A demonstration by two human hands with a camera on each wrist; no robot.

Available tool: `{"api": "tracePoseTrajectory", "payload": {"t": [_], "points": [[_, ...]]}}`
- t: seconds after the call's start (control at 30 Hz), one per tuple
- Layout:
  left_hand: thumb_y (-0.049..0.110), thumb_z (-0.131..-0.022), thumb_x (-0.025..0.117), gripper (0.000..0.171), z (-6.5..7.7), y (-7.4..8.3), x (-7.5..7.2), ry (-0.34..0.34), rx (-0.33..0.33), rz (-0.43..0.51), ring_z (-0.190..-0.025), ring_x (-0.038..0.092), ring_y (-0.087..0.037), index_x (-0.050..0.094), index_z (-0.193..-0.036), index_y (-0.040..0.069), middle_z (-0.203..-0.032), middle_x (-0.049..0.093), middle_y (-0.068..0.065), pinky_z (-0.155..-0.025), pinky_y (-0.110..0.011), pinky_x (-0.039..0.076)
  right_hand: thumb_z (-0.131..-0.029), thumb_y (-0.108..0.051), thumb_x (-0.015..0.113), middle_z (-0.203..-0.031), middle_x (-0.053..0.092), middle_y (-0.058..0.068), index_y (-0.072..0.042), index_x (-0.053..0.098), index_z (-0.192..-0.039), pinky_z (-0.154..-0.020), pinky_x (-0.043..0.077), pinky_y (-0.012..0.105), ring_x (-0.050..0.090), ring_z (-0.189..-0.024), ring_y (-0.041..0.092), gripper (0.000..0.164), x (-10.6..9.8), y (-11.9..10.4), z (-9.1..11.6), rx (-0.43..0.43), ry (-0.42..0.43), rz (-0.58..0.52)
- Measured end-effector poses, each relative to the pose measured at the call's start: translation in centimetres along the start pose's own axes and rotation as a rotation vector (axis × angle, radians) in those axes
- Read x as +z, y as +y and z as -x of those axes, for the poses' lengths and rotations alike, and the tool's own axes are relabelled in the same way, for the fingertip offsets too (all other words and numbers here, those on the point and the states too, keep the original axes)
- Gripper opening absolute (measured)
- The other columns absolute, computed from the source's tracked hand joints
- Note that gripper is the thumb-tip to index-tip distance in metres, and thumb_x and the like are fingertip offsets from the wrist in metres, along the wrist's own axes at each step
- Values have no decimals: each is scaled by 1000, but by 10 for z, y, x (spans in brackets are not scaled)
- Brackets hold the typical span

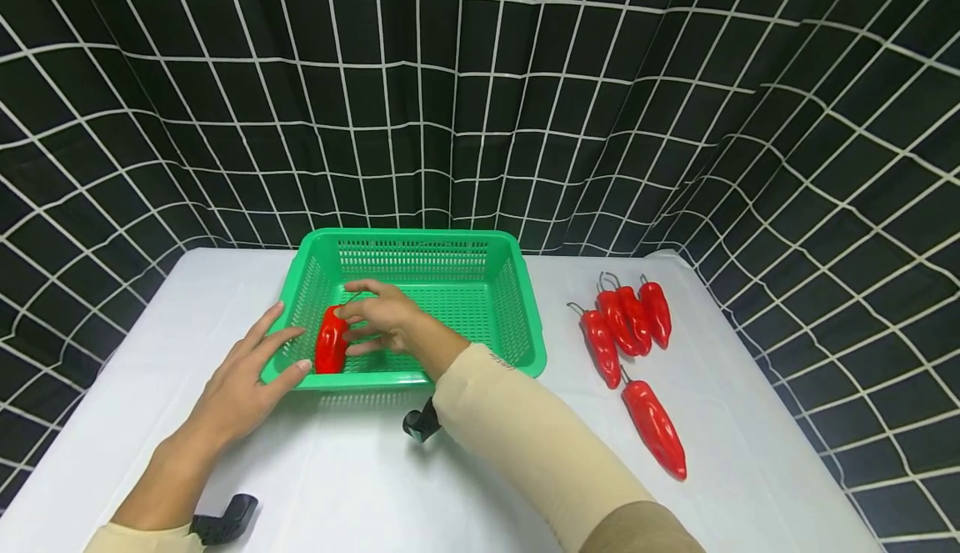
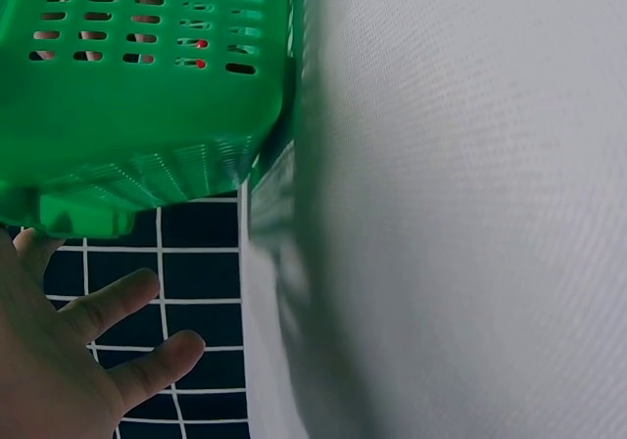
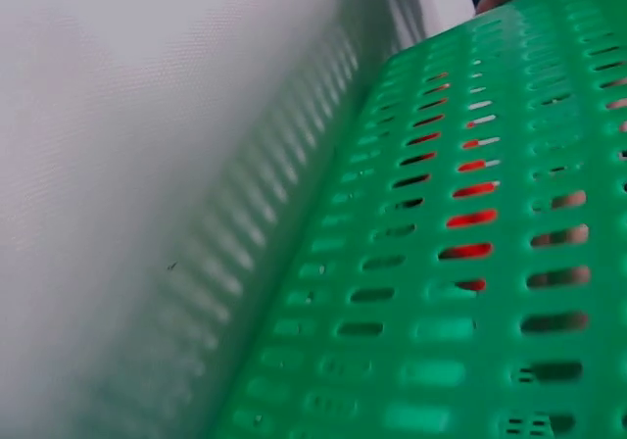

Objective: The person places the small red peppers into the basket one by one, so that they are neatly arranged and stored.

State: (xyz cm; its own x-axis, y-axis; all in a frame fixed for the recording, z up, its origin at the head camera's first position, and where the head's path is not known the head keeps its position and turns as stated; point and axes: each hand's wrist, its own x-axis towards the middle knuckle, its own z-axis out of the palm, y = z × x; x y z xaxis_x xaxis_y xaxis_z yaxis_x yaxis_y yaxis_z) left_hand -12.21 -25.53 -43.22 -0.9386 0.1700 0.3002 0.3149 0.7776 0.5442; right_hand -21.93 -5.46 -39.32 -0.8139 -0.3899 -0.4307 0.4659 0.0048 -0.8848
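Note:
A green slotted plastic basket (image 1: 528, 311) stands near the table's far edge. Inside, at its left end, lies one red pepper (image 1: 328, 344), stem toward the back. My right hand (image 1: 384, 318) reaches over the front rim, its spread fingers close beside the pepper's right side; whether the tips touch it I cannot tell. At the front left corner of the basket, my left hand (image 1: 243, 382) has its fingers extended along the rim. In the left wrist view, the left hand (image 2: 59, 361) shows spread fingers by the basket's rim. Red shows through the basket wall (image 3: 392, 263) in the right wrist view.
Several red peppers (image 1: 633, 315) lie grouped on the white table (image 1: 345, 470) right of the basket. Another pepper (image 1: 655, 429) lies nearer the front. A black curtain (image 1: 420, 103) with white grid lines surrounds the back and sides.

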Motion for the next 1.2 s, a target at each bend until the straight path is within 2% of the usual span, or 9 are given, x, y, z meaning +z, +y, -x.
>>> {"api": "tracePoseTrajectory", "payload": {"t": [0.4,0.57,0.83,1.2], "points": [[39,-94,58,49,2,-4,-1,-18,-42,-23,-131,31,-48,55,-133,11,-158,20,-6,-88,-75,29,-86,-4,71,-120,59,22,-25,61,-124,-71,55,53,60,-104,46,44,-13,-7,20,-23,-104,-66],[38,-94,58,49,2,-5,-3,-17,-37,-18,-131,31,-49,55,-133,10,-158,19,-7,-87,-75,29,-86,-4,71,-123,58,22,-26,61,-124,-72,54,53,66,-94,39,46,-19,-9,32,-30,-155,-85],[36,-94,59,48,-1,-5,0,-14,-25,6,-130,31,-50,55,-132,8,-158,19,-7,-87,-75,29,-87,-4,70,-111,65,15,-26,60,-126,-72,54,54,67,-92,35,46,-28,-11,48,-66,-209,-100],[36,-93,60,47,0,0,0,-4,-11,7,-130,33,-48,56,-132,9,-157,21,-7,-87,-74,30,-90,-3,64,-119,63,17,-24,55,-133,-72,54,52,64,-101,39,49,-47,-14,89,-152,-326,-123]]}}
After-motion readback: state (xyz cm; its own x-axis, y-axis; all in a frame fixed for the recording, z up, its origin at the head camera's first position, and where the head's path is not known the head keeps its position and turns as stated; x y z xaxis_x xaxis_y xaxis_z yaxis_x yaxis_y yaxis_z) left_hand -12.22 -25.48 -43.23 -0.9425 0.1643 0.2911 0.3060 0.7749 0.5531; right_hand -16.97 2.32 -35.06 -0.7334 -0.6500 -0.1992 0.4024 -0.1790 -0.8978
